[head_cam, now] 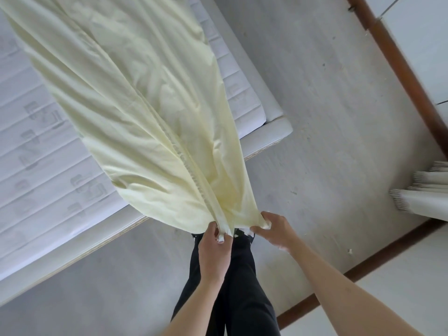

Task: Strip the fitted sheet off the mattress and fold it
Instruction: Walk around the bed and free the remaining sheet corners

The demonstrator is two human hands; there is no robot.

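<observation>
Judging by how things lie, the stripping is done: the mattress [48, 151] shows its bare quilted white top, and the pale yellow fitted sheet [135, 112] is already doubled lengthwise into a long band with its gathered elastic hem running down the middle. What appears left is to square up this end and fold the band across itself into a compact packet.

The sheet stretches from 11 o'clock, where it drapes over the mattress, down to the centre of the view, where it narrows and hangs off the bed's foot edge above the grey floor [327, 117]. Its near end lies right at the hands. The left hand [214, 253], at about 6 o'clock, pinches the hem seam between thumb and fingers. The right hand [275, 230], just beside it toward 5 o'clock, grips the adjoining corner with curled fingers. Only a short span of cloth separates the two grips, so the end is held bunched rather than spread. Below the hands stand the person's dark trousers [237, 287]; curtain folds [424, 197] sit at 3 o'clock.
</observation>
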